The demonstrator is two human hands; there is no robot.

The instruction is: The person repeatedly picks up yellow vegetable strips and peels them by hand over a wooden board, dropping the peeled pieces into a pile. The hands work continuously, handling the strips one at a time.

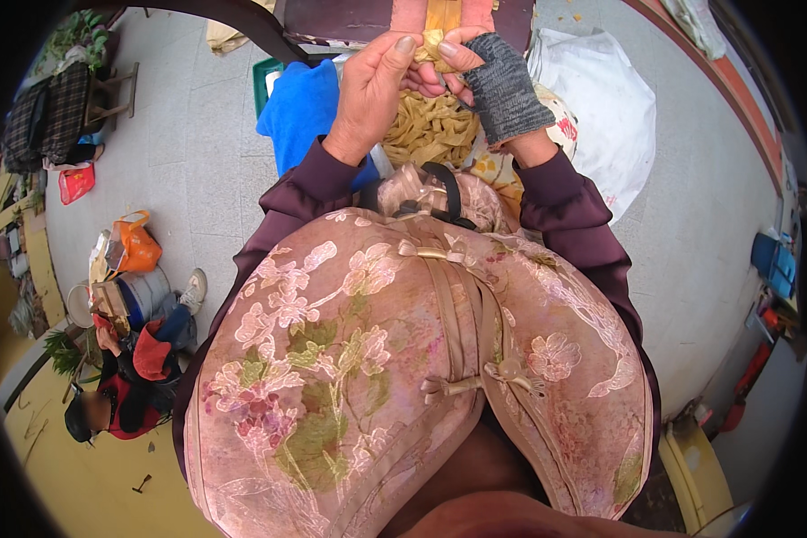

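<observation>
My bare left hand (371,91) pinches a small pale-yellow folded strip (433,46), perhaps straw or leaf, between thumb and fingers. On the strip's other side my right hand (508,84), in a grey knitted fingerless glove, grips it with the thumb on top. Just beyond the fingertips, a flat yellow-brown piece (444,12) lies on a pink cloth (409,15) over a dark purple seat (339,21). Under my hands is a heap of flat yellowish braided strips (432,131). Most of my fingers' undersides are hidden.
Left of the heap hang a blue cloth (302,114) and a green container (263,84). A large white plastic sack (605,101) lies at right. Further left, a person (131,397) sits beside a bucket (144,296) and an orange bag (136,243). Blue bins (773,263) stand far right.
</observation>
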